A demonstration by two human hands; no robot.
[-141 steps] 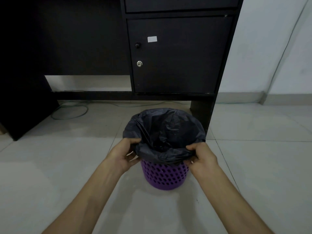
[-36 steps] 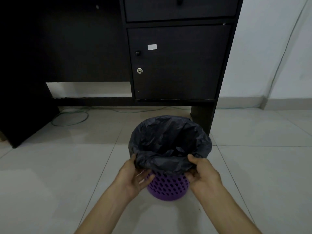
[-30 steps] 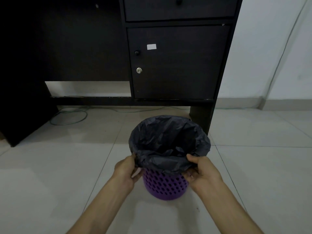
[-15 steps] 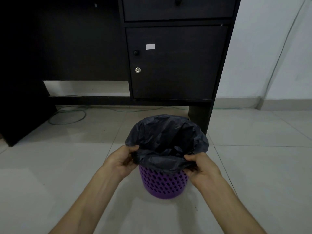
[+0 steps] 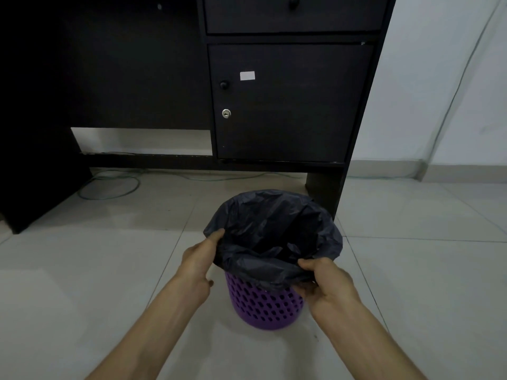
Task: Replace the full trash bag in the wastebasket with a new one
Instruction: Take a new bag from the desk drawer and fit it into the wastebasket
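Looking down from the head camera, pale floor tiles (image 5: 82,270) spread under both hands, and beyond them a dark desk (image 5: 137,78) stands against a white wall (image 5: 439,78). Its cabinet door (image 5: 288,119), ahead of the hands, carries 1 round knob (image 5: 224,84), 1 silver lock (image 5: 226,113) and 1 small white label (image 5: 247,75). A green cable (image 5: 109,192) loops on the tiles beyond the left hand, under the desk. The purple wastebasket (image 5: 263,305) stands upright between the 2 hands, its wall pierced with rows of holes. A black trash bag (image 5: 274,229) lines it, wrinkled, its mouth open and its edge folded down over the rim. The left hand (image 5: 199,259) pinches the folded edge on its own side, thumb lying on top along the rim, fingers mostly hidden underneath. The right hand (image 5: 326,283) grips the fold on its side, thumb over the plastic and fingers curled below. The 2 hands are apart, with the wastebasket's near side between them
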